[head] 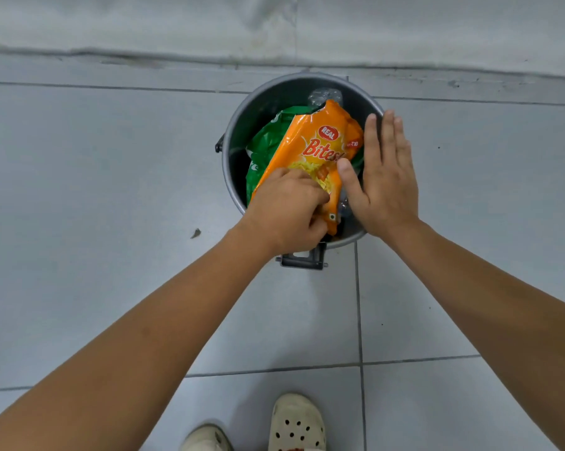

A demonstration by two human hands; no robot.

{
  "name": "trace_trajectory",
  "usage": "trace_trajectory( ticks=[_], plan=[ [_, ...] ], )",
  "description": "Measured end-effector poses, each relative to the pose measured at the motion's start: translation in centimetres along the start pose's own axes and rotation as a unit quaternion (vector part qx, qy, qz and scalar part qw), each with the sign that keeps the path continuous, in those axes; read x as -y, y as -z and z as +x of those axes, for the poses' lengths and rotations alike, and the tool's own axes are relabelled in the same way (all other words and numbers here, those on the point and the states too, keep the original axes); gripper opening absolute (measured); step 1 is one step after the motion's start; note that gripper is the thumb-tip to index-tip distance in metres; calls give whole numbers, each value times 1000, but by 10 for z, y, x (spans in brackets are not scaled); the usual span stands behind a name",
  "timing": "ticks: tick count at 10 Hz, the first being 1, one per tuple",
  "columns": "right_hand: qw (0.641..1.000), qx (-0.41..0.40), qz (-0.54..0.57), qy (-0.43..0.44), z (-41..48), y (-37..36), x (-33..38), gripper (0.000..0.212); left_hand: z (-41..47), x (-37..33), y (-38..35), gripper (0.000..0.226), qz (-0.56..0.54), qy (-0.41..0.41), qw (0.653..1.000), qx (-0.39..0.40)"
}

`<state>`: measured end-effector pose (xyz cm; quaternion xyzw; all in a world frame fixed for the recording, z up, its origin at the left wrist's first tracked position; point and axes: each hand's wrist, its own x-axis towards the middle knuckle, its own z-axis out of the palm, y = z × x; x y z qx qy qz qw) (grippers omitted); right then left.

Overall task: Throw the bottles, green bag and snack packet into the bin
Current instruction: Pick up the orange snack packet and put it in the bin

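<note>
A round grey bin (239, 125) stands on the tiled floor near the wall. An orange snack packet (313, 148) lies tilted across its mouth, and my left hand (287, 209) is shut on the packet's lower end. Under the packet sits the green bag (268, 141), inside the bin. A clear plastic bottle (323, 96) shows at the bin's far side; another clear piece (343, 205) peeks out by my thumb. My right hand (385, 177) is flat with fingers straight, over the bin's right rim, thumb touching the packet's edge.
The bin's black pedal (302, 259) juts toward me at the floor. A pale wall base (177, 27) runs behind the bin. My feet in cream clogs (296, 424) stand below. A small dark scrap (195, 233) lies on the tiles left of the bin.
</note>
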<state>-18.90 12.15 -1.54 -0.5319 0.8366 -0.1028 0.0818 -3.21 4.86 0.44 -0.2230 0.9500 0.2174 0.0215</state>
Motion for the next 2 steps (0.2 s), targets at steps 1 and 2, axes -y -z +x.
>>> trace_trajectory(
  ticks=[1,2],
  plan=[
    [1000,8,-3,-8,-1,0,1,87,-21,3,1,41,-91,30,989,-115],
    [999,26,-21,-16,-2,8,7,86,-40,9,9,64,-78,79,975,-195]
  ],
)
